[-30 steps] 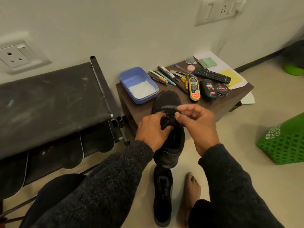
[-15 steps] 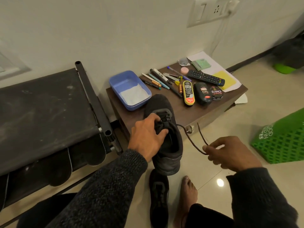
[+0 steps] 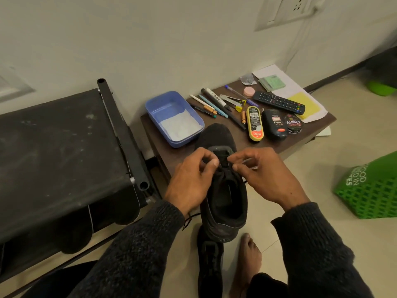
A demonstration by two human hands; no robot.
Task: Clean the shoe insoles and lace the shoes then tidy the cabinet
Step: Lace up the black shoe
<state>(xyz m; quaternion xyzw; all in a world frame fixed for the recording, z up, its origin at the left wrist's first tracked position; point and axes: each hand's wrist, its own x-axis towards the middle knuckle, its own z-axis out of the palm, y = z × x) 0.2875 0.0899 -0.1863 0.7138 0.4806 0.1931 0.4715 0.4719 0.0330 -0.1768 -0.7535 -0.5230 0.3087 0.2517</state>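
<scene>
A black shoe (image 3: pixel 223 196) is held up in front of me, toe on the edge of the low brown cabinet (image 3: pixel 214 145). My left hand (image 3: pixel 191 181) grips the shoe's left side at the eyelets, thumb and fingers curled. My right hand (image 3: pixel 264 177) pinches the black lace (image 3: pixel 225 166) at the top of the tongue. A loose lace end (image 3: pixel 189 220) hangs below my left wrist. The second black shoe (image 3: pixel 210 265) lies on the floor beneath, beside a bare foot (image 3: pixel 247 259).
On the cabinet lie a blue tub of white powder (image 3: pixel 174 119), pens, shoe polish bottles (image 3: pixel 254 123), a remote (image 3: pixel 279 102) and papers. A black shoe rack (image 3: pixel 64 158) stands at left. A green crate (image 3: pixel 371 188) sits on the floor at right.
My right hand, which had pulled the lace out to the right, has come back to the shoe's tongue. The left hand has stayed on the shoe.
</scene>
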